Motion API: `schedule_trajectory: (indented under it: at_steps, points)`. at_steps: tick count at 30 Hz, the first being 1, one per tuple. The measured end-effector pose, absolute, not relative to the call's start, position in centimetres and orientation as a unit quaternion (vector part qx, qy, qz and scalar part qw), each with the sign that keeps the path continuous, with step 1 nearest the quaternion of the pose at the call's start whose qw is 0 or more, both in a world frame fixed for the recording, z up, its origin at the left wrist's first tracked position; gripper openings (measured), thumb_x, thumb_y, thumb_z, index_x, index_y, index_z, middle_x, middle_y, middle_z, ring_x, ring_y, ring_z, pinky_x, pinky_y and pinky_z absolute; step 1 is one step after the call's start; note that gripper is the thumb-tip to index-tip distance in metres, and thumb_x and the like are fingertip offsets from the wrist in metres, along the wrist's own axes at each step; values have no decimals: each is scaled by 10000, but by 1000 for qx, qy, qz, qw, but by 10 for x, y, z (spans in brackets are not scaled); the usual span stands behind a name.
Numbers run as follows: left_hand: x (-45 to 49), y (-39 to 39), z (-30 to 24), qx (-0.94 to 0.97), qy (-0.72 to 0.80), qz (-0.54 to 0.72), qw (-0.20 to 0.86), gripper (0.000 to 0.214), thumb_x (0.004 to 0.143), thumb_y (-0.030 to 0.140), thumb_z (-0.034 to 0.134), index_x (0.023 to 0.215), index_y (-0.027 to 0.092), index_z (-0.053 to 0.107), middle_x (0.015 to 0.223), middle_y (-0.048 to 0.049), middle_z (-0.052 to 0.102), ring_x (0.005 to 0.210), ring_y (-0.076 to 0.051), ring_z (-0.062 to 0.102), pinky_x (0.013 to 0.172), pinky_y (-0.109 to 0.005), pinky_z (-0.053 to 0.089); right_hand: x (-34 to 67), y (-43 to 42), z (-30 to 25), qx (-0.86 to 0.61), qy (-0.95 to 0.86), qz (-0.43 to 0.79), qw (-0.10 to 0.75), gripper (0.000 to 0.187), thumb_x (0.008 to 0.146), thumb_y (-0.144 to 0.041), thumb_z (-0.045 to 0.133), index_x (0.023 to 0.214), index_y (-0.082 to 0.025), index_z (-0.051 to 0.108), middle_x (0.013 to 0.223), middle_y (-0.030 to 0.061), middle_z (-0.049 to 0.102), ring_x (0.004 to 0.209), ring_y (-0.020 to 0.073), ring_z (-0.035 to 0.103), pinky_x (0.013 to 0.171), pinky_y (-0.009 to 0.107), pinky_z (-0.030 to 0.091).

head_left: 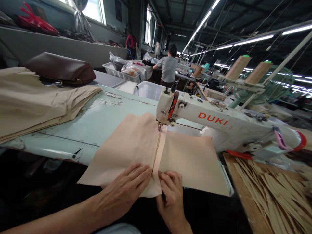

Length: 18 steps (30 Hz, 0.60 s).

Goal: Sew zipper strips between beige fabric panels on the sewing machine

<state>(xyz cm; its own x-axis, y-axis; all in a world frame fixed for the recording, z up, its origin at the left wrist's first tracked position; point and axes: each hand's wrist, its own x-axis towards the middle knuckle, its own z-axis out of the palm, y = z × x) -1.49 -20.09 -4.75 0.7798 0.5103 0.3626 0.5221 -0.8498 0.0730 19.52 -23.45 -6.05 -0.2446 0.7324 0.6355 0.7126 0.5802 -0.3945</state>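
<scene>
A beige fabric panel [122,146] lies across the sewing machine bed, with a second beige piece [192,159] to its right. Between them runs a narrow strip [161,152] beside a dark line with a small shiny bit on it, which looks like a zipper. The upper end of this line sits under the presser foot [159,126] of the white sewing machine [190,110]. My left hand [129,183] rests flat on the left panel, its fingers stretched toward the line. My right hand [170,188] has its fingers curled and pinches the strip near the front edge.
Stacked beige pieces [36,104] and a brown leather bag [60,68] lie on the left. Beige strips [270,191] cover a wooden board at right. Thread cones [237,67] stand above the machine. Behind are a plastic bin [151,91] and a person in grey [168,68].
</scene>
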Motion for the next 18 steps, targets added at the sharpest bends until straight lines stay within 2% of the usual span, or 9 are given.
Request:
schedule_trajectory:
  at_steps: [4,7,9,12,15,18]
  points:
    - [-16,-200,-45,-945,-270,-184,-9,625,850,-35,411,1460,102,416,1455,-110,538,1369,-237,459,1192,-421,304,195,-237,-55,-469,-785,37,403,378,847,8,462,1131,-190,613,1117,52,651,1042,237,505,927,425,414]
    - [-17,-199,-37,-946,-269,-170,-61,739,787,45,548,1498,97,356,1488,-134,492,1398,-256,418,1217,-428,252,201,-234,-43,-485,-763,93,416,276,922,-34,408,985,-219,603,1043,30,660,968,193,565,873,360,458]
    - [-18,-196,-30,-948,-260,-157,-97,799,777,137,656,1512,124,343,1498,-133,475,1399,-271,412,1218,-425,250,207,-227,-33,-513,-733,122,430,244,966,-77,378,953,-225,572,1031,29,656,963,168,593,837,311,485]
    - [-21,-192,-23,-946,-256,-146,-132,854,773,310,781,1512,197,367,1476,-118,491,1366,-295,446,1195,-438,295,209,-210,-19,-539,-731,96,408,257,988,-126,367,1129,-215,563,1227,76,596,1162,186,546,961,337,476]
    - [-25,-193,-25,-942,-278,-136,-132,932,747,413,821,1534,251,348,1495,-118,466,1364,-333,441,1144,-459,375,203,-190,-15,-516,-800,65,300,453,963,-107,385,1388,-230,482,1436,92,471,1311,228,436,1083,439,409]
    - [-29,-197,-31,-941,-288,-143,-104,1002,759,468,804,1577,265,262,1564,-123,389,1391,-356,413,1093,-438,445,198,-178,-21,-505,-829,46,235,522,920,-69,412,1399,-256,504,1451,57,493,1311,239,438,1089,463,406]
